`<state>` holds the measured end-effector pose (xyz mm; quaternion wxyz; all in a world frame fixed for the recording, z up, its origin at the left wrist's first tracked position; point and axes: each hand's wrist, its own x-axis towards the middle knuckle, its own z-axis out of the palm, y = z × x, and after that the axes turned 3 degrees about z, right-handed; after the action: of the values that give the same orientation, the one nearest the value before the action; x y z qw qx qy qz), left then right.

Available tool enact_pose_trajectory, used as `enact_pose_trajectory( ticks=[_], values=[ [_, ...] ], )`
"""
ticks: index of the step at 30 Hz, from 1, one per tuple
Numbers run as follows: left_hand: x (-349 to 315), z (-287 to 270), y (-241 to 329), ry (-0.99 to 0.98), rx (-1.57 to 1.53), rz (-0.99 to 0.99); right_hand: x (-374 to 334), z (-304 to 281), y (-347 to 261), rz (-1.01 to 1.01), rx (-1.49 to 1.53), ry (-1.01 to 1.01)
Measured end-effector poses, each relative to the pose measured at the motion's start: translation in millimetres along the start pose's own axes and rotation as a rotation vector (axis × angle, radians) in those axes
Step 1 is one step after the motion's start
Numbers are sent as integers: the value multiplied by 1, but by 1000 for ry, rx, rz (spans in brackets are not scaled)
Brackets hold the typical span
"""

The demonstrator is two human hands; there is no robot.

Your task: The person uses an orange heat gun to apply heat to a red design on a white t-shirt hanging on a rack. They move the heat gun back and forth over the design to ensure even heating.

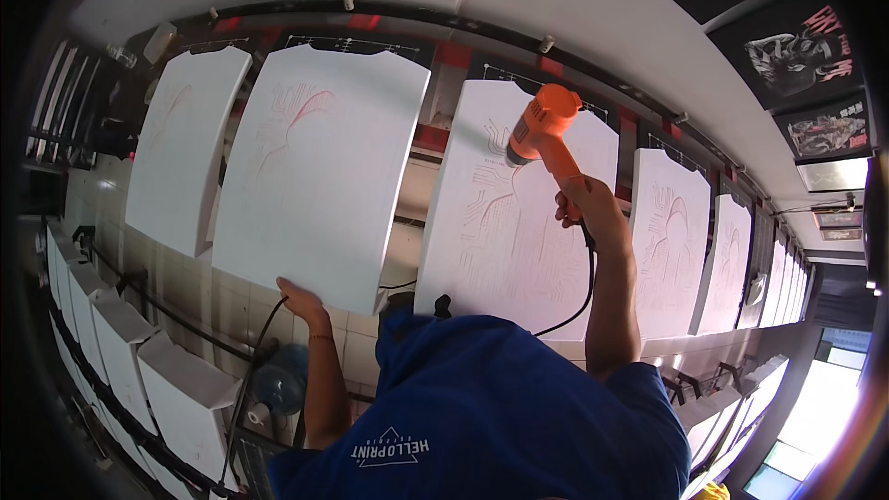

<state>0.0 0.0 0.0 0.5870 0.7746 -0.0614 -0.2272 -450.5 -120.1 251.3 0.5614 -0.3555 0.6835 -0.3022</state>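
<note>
My right hand (585, 201) is closed round the handle of an orange heat gun (548, 125). Its dark nozzle points down and left, over a white T-shirt (546, 268) laid flat on a board and printed with faint reddish lines. From the handle's end a black cord trails down beside my forearm. At the lower edge of the neighbouring white shirt (319, 176), to the left, my left hand (304, 301) is closed on a black cord (252, 375) that hangs toward the floor. Its fingertips are partly hidden.
More white shirts on boards (671, 231) continue the row on both sides. Behind me runs another row of white boards (185, 389). A blue water jug (281, 380) stands on the floor below my left hand. A dark rail (444, 28) follows the wall.
</note>
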Motion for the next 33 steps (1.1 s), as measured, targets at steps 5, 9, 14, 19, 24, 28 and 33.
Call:
enact_pose_trajectory(
  ticks=[5, 9, 14, 19, 24, 28, 33],
  values=[
    [7, 11, -4, 19, 0, 23, -4, 3, -5, 14, 17, -46],
    [5, 2, 0, 50, 48, 24, -4, 18, 6, 6, 33, -111],
    [0, 2, 5, 37, 106, 42, -5, 28, 2, 25, -25, -163],
    [-1, 1, 2, 40, 101, 39, -15, 26, -1, 62, -83, -208],
    [1, -1, -3, 31, 106, 36, -27, 21, 7, 38, -167, -80],
    [0, -1, -1, 23, 85, 16, -42, 5, 8, 113, -119, -77],
    [-2, 0, 3, 34, 93, 16, -46, 15, 15, 115, 3, -163]
  ],
)
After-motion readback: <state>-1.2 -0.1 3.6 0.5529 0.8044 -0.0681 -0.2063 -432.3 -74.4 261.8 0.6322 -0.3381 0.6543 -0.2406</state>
